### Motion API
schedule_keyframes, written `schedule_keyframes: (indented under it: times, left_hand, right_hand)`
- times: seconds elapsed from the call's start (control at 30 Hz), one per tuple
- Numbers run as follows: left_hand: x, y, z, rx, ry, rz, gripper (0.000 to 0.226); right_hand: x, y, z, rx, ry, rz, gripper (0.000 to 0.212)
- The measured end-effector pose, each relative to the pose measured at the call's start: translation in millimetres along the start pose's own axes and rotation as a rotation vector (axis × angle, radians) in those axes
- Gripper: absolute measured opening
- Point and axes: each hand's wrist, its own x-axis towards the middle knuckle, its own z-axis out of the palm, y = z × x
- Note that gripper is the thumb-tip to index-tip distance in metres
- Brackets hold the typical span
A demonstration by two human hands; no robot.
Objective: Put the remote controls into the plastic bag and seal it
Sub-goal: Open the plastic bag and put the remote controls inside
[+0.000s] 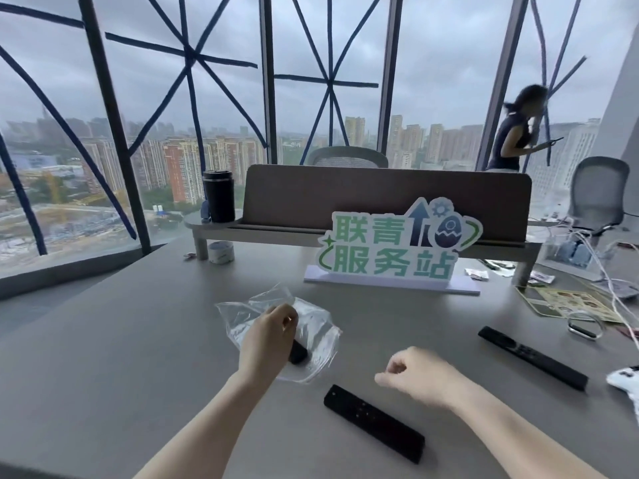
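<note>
A clear plastic bag (313, 323) lies crumpled on the grey table (121, 340). My left hand (268, 335) rests over the bag, its fingers closed on a black remote (298, 352) whose end shows under the hand; whether that remote is inside the bag I cannot tell. A second black remote (374, 422) lies flat on the table, near the front. My right hand (415, 378) hovers just above and to the right of it, fingers curled, holding nothing. A third black remote (532, 357) lies further right.
A green-lettered sign (394, 247) on a white base stands behind the bag. A desk shelf (380, 202) carries a black tumbler (218, 195). At the right are a white game controller (626, 380), a wristband (584, 328), a printed sheet (567, 304) and cables. A person stands at the far window.
</note>
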Motion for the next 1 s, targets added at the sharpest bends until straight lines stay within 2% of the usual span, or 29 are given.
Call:
schedule_keyframes:
  times: [0.07, 0.13, 0.27, 0.33, 0.5, 0.7, 0.87, 0.93, 1.0]
  left_hand:
    - [-3.3, -2.4, 3.2, -0.005, 0.005, -0.016, 0.01]
    - [-6.9, -5.3, 7.8, 0.002, 0.001, -0.032, 0.015]
    - [-15.9, -6.6, 15.2, 0.023, -0.013, -0.048, 0.018]
    - [-20.0, -6.5, 17.0, 0.031, -0.011, -0.053, 0.019]
    - [-16.7, 8.8, 24.3, -0.039, -0.052, -0.069, 0.017]
    - [7.3, 71.2, 42.4, -0.149, -0.091, 0.087, 0.021]
    - [10.5, 93.1, 52.6, -0.165, -0.121, 0.153, 0.02]
    - [7.2, 90.9, 53.8, -0.193, -0.111, 0.135, 0.02]
    - [6.0, 85.2, 53.1, -0.209, -0.088, 0.126, 0.018]
  right_hand:
    - [-11.9, 9.5, 5.4, -0.193, -0.086, 0.023, 0.053]
    - [-21.3, 12.7, 16.0, -0.279, -0.126, 0.006, 0.058]
    - [-24.2, 17.9, 32.7, -0.286, -0.11, -0.052, 0.038]
    - [-26.2, 22.4, 32.2, -0.17, -0.105, -0.07, 0.029]
    - [-32.6, 38.8, 4.9, 0.391, -0.091, -0.064, 0.016]
    - [-17.1, 31.5, -18.2, 0.594, -0.131, 0.008, 0.01]
    - [21.2, 2.5, -3.4, 0.914, -0.096, -0.028, 0.015]
    - [29.8, -1.4, 0.9, 1.007, -0.031, -0.029, 0.014]
    - [33.4, 8.0, -1.4, 1.014, 0.126, 0.02, 0.016]
